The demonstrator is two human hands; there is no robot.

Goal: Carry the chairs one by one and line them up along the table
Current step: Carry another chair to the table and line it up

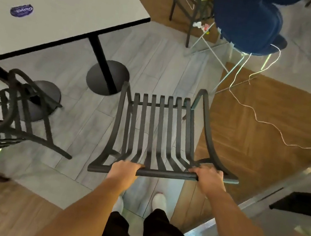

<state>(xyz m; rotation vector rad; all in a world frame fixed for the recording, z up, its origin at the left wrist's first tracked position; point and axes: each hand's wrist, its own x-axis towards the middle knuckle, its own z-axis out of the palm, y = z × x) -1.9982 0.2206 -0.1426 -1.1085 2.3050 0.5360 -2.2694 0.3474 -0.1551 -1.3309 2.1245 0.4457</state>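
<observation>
A black slatted metal chair (160,131) stands or hangs right in front of me, its seat facing the table. My left hand (125,169) grips the left part of its top back rail, and my right hand (209,176) grips the right part. The grey table (66,5) with a black edge sits at the upper left on two black pedestal legs with round bases (107,76). A second black slatted chair (2,114) stands at the left beside the table. Whether the held chair's feet touch the floor is hidden.
A blue upholstered chair (247,20) on thin metal legs stands at the upper right, with a thin cable (271,124) trailing over the wood floor. A dark stool frame (188,4) is behind. A metal-edged counter (291,192) runs along the right. My feet (159,201) are below the chair.
</observation>
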